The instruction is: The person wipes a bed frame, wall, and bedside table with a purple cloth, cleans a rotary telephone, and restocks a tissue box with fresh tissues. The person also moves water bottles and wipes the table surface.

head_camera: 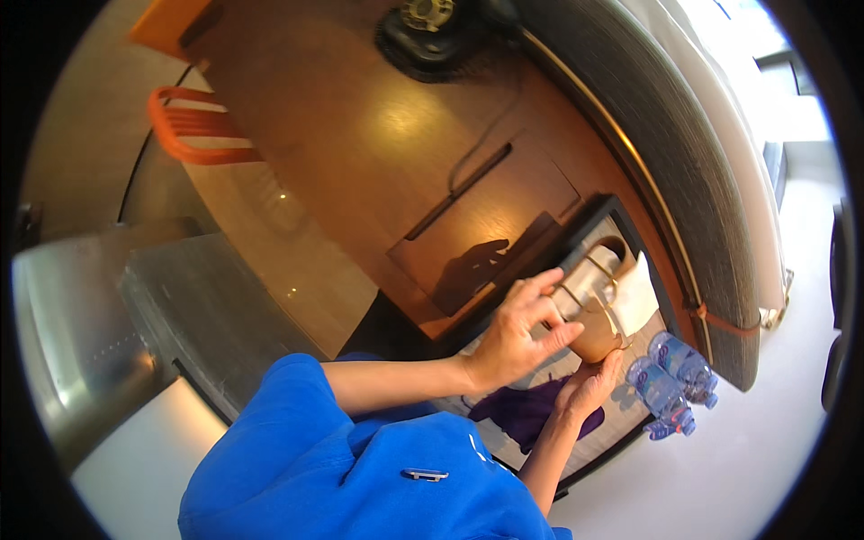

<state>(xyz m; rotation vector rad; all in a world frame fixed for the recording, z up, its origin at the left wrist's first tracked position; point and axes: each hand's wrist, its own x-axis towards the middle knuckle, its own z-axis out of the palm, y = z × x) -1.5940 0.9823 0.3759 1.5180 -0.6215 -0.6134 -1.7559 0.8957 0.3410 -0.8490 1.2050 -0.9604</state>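
My right hand (590, 383) supports a tan rounded container (594, 335) from below, with its fingers along the underside. A white sheet, paper or cloth (636, 297), stands up out of the container's side. Thin dark bands and a brown curved rim show toward its far end; blur hides its exact kind. At the container's left side is my left hand (520, 332), its fingers spread and its thumb overlapping the tan surface. Whether those fingertips touch it is unclear. Beneath my hands a purple cloth (523, 412) lies crumpled on a light, black-framed surface (611, 432).
Plastic water bottles (668, 385) lie right of the hands. A brown wooden desk (324, 135) extends beyond, carrying a black rotary telephone (432, 37). A thick dark curved edge (702, 169) borders the right. An orange slatted chair (196, 128) stands left.
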